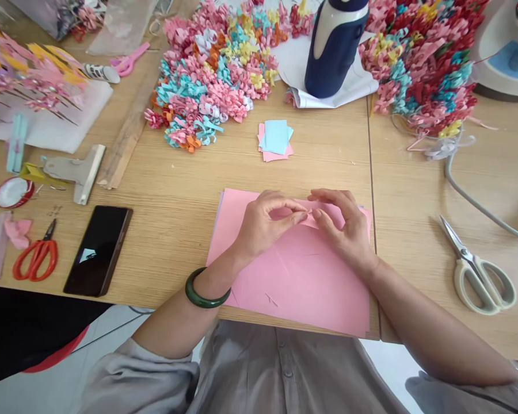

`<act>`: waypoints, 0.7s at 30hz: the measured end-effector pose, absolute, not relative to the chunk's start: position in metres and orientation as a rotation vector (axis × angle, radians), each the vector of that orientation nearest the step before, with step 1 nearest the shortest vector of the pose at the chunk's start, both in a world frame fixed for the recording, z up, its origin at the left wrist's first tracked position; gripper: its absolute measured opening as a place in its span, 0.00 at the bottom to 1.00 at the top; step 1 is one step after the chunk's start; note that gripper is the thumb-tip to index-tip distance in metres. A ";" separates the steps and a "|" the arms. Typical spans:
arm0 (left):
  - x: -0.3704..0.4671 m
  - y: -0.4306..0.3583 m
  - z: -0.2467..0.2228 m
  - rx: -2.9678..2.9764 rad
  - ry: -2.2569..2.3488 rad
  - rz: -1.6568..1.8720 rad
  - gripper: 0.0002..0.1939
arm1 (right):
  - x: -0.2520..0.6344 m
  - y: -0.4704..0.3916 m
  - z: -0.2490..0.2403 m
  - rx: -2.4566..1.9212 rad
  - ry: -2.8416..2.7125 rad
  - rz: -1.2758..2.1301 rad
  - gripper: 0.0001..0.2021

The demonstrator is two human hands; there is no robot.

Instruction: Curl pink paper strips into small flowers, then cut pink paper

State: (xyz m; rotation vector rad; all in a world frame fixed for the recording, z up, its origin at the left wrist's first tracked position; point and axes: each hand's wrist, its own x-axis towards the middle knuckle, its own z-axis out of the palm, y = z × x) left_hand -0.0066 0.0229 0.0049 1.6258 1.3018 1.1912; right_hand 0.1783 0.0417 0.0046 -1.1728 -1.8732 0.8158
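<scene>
My left hand [263, 221], with a dark green bangle on its wrist, pinches a small piece of pink paper [309, 211] between thumb and fingertips. Opposite it, my right hand [343, 224] curls its thumb and fingers around the other side of that piece. The piece's full shape is hard to make out, since it matches the pink sheets [297, 287] lying beneath both hands. A few thin pink slivers [271, 300] rest on the top sheet. Beyond the hands sits a small stack of blue and pink paper squares [276, 138].
Heaps of curled paper flowers [211, 75] lie at the back, around a dark blue bottle [334, 52]. Cream-handled scissors [479, 276] are at right, near a grey cord [479, 198]. At left are a phone [98, 250], red-handled scissors [37, 259] and a large clip [75, 172].
</scene>
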 end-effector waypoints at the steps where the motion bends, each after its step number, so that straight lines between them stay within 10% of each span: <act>1: -0.007 0.023 0.006 1.692 1.304 1.217 0.01 | 0.179 0.042 0.005 -1.172 -1.894 0.802 0.11; 21: -0.005 0.026 0.002 1.971 1.338 1.323 0.04 | 0.180 0.045 0.001 -0.915 -2.042 0.823 0.04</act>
